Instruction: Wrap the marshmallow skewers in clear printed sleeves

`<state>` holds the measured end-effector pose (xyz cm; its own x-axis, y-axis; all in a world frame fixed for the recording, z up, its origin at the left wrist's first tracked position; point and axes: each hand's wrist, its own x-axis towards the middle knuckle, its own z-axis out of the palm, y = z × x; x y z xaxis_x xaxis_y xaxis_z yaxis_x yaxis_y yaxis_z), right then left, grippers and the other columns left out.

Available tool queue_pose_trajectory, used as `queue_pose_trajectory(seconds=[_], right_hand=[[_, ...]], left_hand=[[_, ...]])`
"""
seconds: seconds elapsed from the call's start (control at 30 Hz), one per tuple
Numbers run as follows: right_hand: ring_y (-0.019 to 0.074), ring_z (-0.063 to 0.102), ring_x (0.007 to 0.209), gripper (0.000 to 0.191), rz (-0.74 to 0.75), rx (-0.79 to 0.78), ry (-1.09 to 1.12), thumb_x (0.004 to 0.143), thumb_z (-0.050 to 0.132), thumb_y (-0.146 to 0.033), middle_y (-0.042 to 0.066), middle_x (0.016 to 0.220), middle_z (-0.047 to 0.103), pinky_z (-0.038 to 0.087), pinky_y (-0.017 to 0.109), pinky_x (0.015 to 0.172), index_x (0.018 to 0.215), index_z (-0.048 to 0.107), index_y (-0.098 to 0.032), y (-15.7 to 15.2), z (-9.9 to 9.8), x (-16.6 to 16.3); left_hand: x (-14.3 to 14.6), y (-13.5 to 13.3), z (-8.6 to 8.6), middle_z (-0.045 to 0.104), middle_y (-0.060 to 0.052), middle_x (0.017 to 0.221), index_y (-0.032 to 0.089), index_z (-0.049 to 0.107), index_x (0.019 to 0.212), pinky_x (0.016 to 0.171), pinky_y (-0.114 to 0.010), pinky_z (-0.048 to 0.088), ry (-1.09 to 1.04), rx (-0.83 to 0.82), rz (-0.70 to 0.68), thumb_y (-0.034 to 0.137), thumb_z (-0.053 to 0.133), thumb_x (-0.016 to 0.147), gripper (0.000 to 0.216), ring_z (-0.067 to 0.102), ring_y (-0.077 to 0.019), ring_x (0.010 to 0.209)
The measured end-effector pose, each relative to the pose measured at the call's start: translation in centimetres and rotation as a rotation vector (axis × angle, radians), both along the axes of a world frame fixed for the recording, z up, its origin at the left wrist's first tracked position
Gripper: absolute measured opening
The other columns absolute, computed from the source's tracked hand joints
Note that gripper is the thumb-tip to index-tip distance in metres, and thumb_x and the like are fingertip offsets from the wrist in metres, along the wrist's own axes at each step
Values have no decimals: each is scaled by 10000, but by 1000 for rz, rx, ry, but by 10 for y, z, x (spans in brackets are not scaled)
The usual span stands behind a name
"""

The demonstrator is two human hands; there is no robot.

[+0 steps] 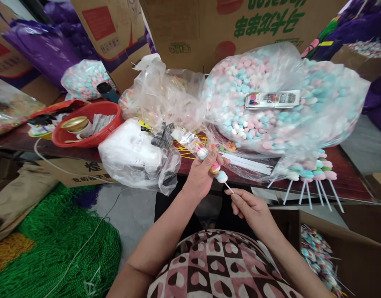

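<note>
My left hand (202, 174) is closed around a candy skewer (215, 167) with pastel marshmallow pieces, its upper part inside a small clear wrapper (185, 136). My right hand (249, 207) pinches the white stick end (229, 188) of that skewer from below. Both hands hover just in front of the dark red table edge (348, 192), above my lap with its pink and brown heart-patterned cloth (221, 265).
A big clear bag of pink, blue and white marshmallows (280, 103) lies on the table; several finished skewers (311, 178) overhang its edge. Red basket (87, 124) at left, white bag (131, 155), green netting (60, 240) on the floor, box of wrapped skewers (317, 252) at right, cardboard boxes behind.
</note>
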<state>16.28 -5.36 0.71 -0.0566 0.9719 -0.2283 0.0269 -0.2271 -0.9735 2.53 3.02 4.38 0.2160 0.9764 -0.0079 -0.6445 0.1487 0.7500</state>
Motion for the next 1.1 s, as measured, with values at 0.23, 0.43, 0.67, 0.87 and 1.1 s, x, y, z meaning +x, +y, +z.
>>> queue_pose_trajectory(seconds=[0.23,0.43,0.67,0.87,1.1], right_hand=[[87,397,434,434,-13,10,28,845,602,-553,-54,488,466,301,221,429,1014,708,-168,1,-5,-8],[64,308,377,440,53,-72,129,831,627,-563,-89,430,360,206,212,401,986,697,-157,-4,-12,-12],[55,252,353,351,38,-83,240,860,615,-533,-113,406,319,183,202,386,894,638,-185,0,-12,-19],[69,403,436,314,38,-56,192,885,610,-489,-63,502,496,295,196,435,935,643,-180,1,-7,-15],[72,391,429,274,-35,0,278,890,610,-466,-65,497,501,273,202,429,911,632,-193,3,-4,-10]], left_hand=[[-7,-15,-9,702,-45,991,198,653,980,968,-356,435,50,-24,-79,419,819,688,402,638,-208,1035],[-21,-3,-3,699,-9,810,208,629,1053,971,-375,448,-54,6,-23,466,717,795,376,680,-203,980],[4,-25,-15,590,21,639,187,588,970,496,-201,351,69,-127,-67,502,693,796,375,686,-177,816],[-5,-23,-17,615,17,646,173,598,973,654,-241,454,119,-95,-46,487,701,798,375,662,-161,803],[-10,-24,-29,675,-32,892,178,631,946,862,-289,445,252,24,-180,485,648,847,322,600,-129,818]])
